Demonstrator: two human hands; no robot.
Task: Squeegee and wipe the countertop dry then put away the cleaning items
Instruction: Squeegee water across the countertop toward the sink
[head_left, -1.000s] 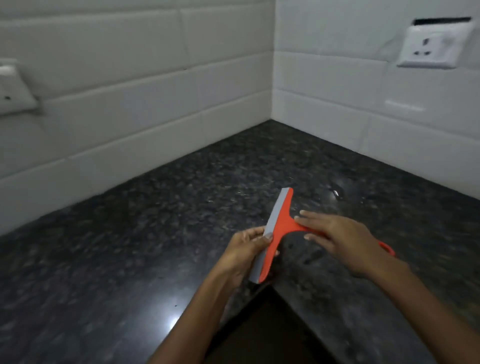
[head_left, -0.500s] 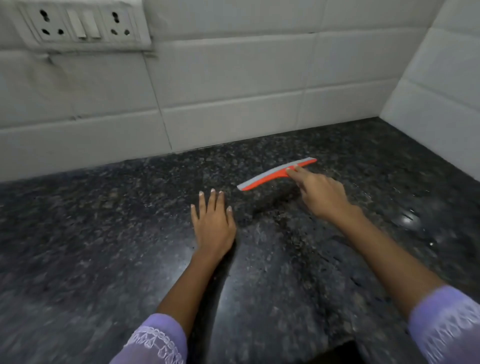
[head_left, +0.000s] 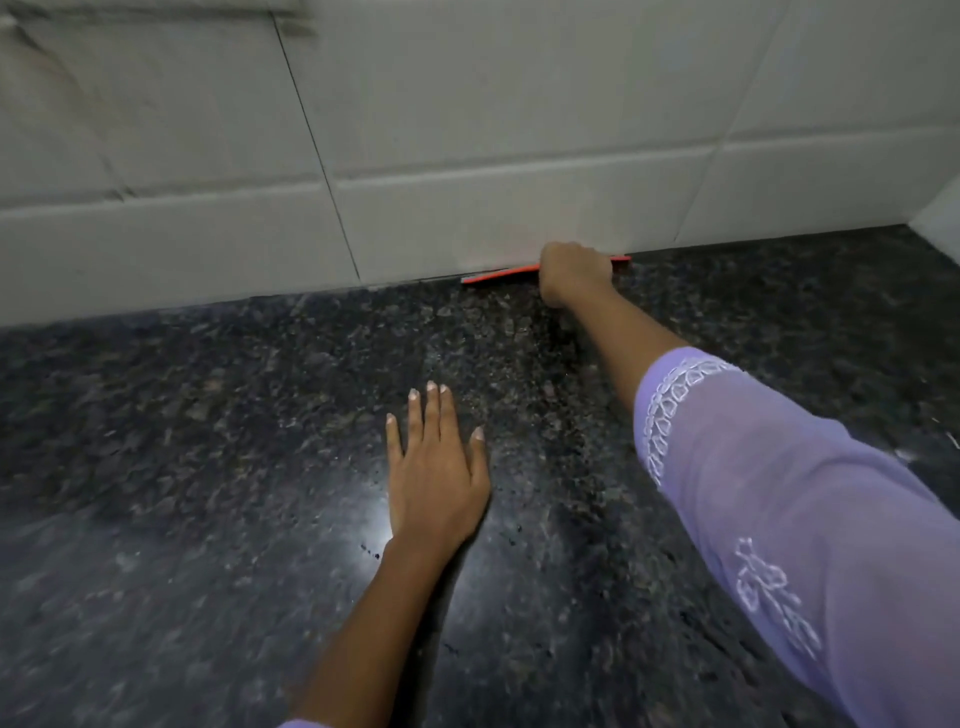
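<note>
A: Where is the squeegee (head_left: 501, 274)?
B: Against the wall tiles (head_left: 467, 208), gripped by the right hand (head_left: 574, 270).
A: The left hand (head_left: 434, 475)?
B: Flat, fingers spread, empty, on the countertop (head_left: 182, 467), well short of the tiles.

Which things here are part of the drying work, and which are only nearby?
In use:
squeegee, held by right hand against the wall
countertop
left hand, flat on the countertop

Only nearby:
wall tiles
</note>
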